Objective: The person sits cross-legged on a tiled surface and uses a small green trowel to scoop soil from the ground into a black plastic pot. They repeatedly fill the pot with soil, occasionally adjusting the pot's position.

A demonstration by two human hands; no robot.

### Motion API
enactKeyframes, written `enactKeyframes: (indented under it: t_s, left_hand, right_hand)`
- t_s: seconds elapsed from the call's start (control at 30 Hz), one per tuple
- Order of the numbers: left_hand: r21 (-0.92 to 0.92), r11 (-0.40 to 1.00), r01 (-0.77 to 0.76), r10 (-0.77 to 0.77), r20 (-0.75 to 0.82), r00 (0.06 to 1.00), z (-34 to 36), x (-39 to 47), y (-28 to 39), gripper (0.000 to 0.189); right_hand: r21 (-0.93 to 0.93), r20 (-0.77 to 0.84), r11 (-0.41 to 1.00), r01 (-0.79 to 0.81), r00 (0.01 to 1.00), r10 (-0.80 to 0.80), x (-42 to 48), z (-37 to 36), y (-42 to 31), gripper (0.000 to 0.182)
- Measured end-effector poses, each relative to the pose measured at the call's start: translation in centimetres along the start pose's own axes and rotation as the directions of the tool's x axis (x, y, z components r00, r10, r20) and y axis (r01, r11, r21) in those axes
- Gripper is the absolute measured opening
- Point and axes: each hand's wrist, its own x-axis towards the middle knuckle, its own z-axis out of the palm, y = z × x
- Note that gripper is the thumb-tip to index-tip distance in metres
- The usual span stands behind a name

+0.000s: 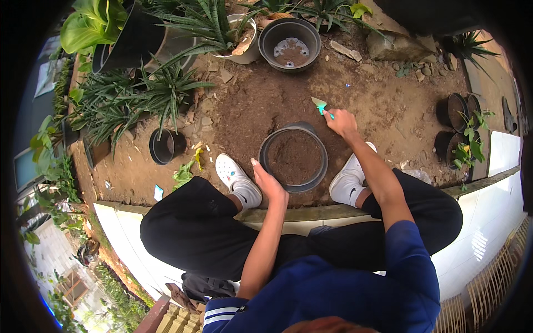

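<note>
My right hand point(340, 122) grips the turquoise handle of a small garden trowel point(319, 104) just above the bare soil, its blade pointing up and to the left. Between my feet stands a black plastic pot point(321, 177) with loose brown soil point(295, 160) inside. At the pot's left rim is my left hand point(270, 182), fingers extended and holding nothing; whether it touches the rim I cannot tell. Darker, loosened soil point(266, 100) spreads beyond the pot.
A black pot with drainage holes point(290, 43) stands farther off, beside a white planter point(243, 54). A small black pot point(166, 145) tilts at left near spiky plants point(166, 89). Several potted seedlings point(454, 112) line the right. A stone block point(395, 45) lies at the back.
</note>
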Motion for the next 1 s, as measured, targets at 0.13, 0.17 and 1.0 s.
enactKeyframes:
  t_s: [0.13, 0.17, 1.0]
  left_hand:
    - [-0.057, 0.998, -0.015, 0.014, -0.006, 1.000, 0.3, 0.3, -0.1, 0.053]
    - [-0.047, 0.999, -0.020, 0.021, 0.005, 1.000, -0.1, 0.4, -0.1, 0.051]
    - [0.084, 0.996, 0.010, -0.014, 0.055, 0.998, -0.7, 0.7, 0.1, 0.057]
  right_hand:
    - [0.029, 0.047, 0.999, -0.034, 0.998, 0.032, -0.7, -1.6, -0.6, 0.047]
    - [0.037, 0.056, 0.998, -0.041, 0.998, 0.039, -1.0, -2.0, -0.8, 0.047]
    - [-0.050, 0.446, 0.991, 0.127, 0.890, -0.091, -17.1, -25.3, -10.3, 0.053]
